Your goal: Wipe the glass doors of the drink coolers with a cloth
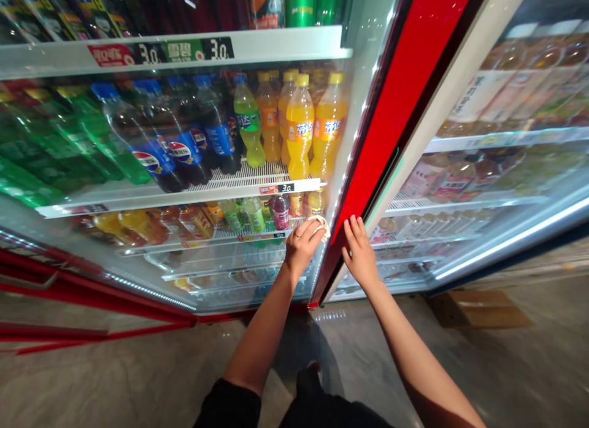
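Observation:
My left hand (302,244) is closed on a small white cloth (319,222) and presses it against the glass of the left fridge door (257,275) near that door's right edge. My right hand (359,251) lies with fingers stretched flat on the red frame (391,115) between the two doors. Behind the glass stand orange soda bottles (300,130), a green bottle (248,127) and dark cola bottles (184,152) on white wire shelves.
A second glass door (497,170) to the right shows pale drink bottles on shelves. A flat cardboard box (478,308) lies on the grey floor at the right. Red base rails (92,305) run along the lower left. Price labels line the shelf edges.

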`<state>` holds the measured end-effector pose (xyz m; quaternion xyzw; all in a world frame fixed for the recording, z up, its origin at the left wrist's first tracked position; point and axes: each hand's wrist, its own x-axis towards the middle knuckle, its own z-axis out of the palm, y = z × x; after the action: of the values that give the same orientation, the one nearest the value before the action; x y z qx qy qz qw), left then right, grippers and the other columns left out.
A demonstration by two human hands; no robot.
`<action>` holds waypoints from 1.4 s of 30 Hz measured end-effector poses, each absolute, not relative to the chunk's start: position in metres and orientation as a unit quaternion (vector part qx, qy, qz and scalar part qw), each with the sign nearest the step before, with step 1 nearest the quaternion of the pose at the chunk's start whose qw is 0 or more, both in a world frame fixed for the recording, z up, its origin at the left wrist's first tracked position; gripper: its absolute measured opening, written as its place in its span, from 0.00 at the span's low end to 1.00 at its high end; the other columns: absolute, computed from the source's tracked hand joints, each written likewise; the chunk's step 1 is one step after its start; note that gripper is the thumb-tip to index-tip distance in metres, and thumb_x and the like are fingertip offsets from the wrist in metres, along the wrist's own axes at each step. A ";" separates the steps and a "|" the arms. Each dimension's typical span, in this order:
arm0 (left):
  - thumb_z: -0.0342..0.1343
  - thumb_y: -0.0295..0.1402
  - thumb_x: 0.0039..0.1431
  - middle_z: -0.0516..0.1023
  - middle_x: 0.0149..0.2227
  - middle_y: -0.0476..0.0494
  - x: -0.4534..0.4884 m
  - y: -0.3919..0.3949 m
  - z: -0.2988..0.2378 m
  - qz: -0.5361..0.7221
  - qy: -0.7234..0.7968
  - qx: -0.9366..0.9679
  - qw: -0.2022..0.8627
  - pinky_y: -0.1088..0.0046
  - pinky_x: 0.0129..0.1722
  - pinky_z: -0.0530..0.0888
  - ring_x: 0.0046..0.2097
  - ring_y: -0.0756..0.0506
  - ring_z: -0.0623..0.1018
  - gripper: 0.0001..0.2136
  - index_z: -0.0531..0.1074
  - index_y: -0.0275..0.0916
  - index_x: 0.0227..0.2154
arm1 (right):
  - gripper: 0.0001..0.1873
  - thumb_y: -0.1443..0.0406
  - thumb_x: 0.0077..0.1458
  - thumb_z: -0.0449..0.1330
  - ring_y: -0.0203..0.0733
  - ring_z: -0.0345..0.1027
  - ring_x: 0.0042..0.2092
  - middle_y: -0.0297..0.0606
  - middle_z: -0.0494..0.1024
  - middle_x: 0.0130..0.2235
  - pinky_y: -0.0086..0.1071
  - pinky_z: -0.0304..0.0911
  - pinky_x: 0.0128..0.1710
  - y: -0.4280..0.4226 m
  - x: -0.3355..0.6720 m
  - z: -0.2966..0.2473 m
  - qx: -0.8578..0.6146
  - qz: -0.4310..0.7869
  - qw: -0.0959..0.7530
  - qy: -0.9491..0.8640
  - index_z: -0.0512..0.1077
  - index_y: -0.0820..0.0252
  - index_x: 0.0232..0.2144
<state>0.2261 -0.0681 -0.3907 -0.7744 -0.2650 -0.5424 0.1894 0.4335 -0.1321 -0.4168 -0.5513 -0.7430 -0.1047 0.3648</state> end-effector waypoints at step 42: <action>0.47 0.20 0.74 0.70 0.72 0.41 0.288 -0.048 -0.322 -0.410 -0.228 -0.848 0.248 0.59 0.74 0.70 0.74 0.43 0.68 0.30 0.57 0.41 0.76 | 0.44 0.74 0.67 0.49 0.52 0.47 0.80 0.42 0.56 0.79 0.59 0.60 0.75 -0.165 0.469 -0.420 -0.564 -0.084 0.429 -0.701 0.45 0.46 0.80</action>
<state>0.2877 -0.0485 -0.3215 -0.8478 -0.2283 -0.4096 0.2478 0.4686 -0.1650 -0.4202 -0.5641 -0.7006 -0.0843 0.4288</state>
